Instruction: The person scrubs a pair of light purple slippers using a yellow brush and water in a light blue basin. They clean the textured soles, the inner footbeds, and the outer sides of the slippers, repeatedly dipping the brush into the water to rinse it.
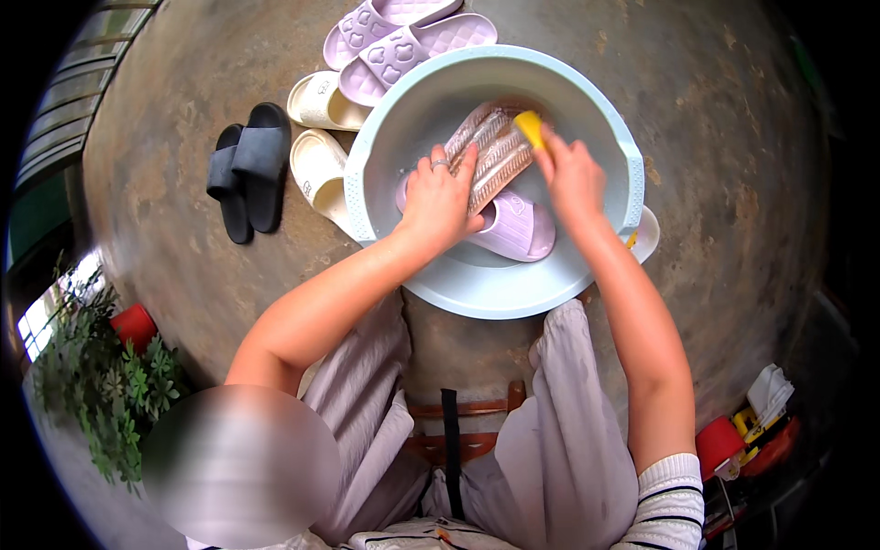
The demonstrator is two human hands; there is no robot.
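Observation:
A light blue basin (619, 105) stands in front of my knees. Inside it, a slipper (502, 170) lies with its wet, brown-stained ridged sole facing up. My left hand (436, 197) grips this slipper, fingers spread over its near left part. My right hand (574, 179) is closed around a yellow brush (529, 128) at the sole's far right side; motion blurs that hand, and the bristles cannot be made out. Beneath the sole sits a lavender slipper (527, 229), upper side up and partly covered by the other slipper and my left hand.
Left of the basin are cream slippers (316, 170) and black slides (261, 170); lavender slippers (403, 55) lie beyond it. A white dish-like object (648, 236) shows beside the basin's right rim. A leafy plant (110, 394) stands lower left, a red container (720, 446) lower right.

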